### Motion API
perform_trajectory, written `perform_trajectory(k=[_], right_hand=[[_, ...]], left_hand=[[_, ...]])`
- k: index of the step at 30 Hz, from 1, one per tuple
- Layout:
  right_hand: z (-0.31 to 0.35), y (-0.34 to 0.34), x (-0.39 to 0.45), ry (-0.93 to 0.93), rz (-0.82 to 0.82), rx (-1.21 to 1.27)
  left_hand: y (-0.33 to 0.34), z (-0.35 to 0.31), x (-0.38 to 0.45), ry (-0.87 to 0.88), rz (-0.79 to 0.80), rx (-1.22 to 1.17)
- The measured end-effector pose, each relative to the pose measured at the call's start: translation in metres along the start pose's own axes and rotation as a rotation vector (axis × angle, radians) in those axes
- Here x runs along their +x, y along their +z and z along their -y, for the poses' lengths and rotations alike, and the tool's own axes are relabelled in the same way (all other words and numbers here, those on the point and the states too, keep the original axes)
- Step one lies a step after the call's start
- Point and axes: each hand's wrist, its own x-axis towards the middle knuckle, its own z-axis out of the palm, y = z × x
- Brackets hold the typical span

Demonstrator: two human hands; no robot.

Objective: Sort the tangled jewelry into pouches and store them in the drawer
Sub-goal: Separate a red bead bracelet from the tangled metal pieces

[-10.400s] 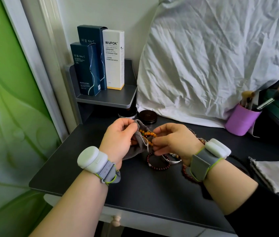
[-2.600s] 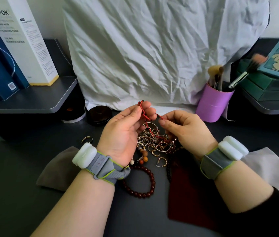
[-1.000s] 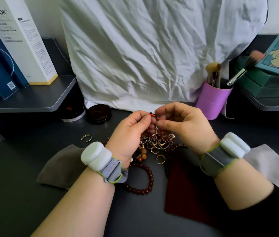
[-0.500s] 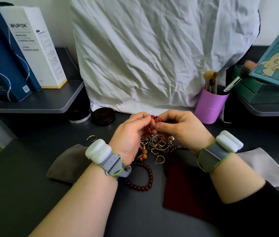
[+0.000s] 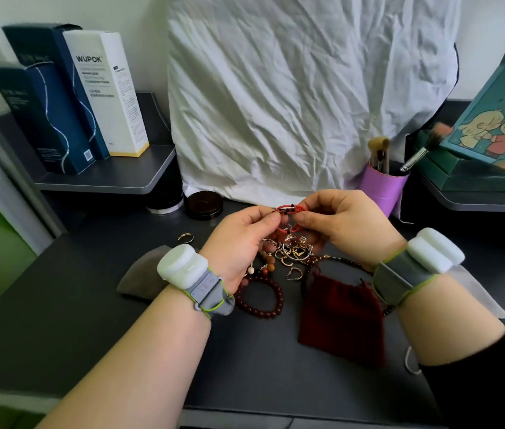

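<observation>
Both hands, left hand (image 5: 239, 239) and right hand (image 5: 347, 227), pinch a red beaded string (image 5: 290, 209) in their fingers, held just above the jewelry tangle (image 5: 291, 253) on the dark worktop (image 5: 90, 305), near a maroon pouch (image 5: 341, 317).

A home dressing corner: skincare boxes (image 5: 112, 94) on a small shelf (image 5: 105, 178), a cup of makeup brushes (image 5: 383, 184), jewelry (image 5: 288, 252) on the dark table (image 5: 90, 305).

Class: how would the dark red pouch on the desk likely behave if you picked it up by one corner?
The pouch lies flat and creased, so it probably hangs limp. It looks empty, so likely light. Its velvety cloth should grip rather than slip.
</observation>
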Motion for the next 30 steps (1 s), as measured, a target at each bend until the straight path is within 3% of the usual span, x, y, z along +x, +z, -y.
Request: perform_trajectory(k=[11,16,21,30], right_hand=[[0.02,0.023,-0.028,0.037,0.038,0.081],[0.02,0.036,-0.036,0.04,0.05,0.074],[0.018,0.051,-0.041,0.063,0.051,0.11],[0.022,0.078,-0.047,0.101,0.038,0.253]], left_hand=[[-0.039,-0.017,-0.042,0.118,-0.109,0.302],[-0.067,-0.016,-0.056,0.181,-0.222,0.65],[-0.082,-0.003,-0.066,0.095,-0.286,0.924],[-0.085,0.005,-0.069,0.039,-0.299,1.057]])
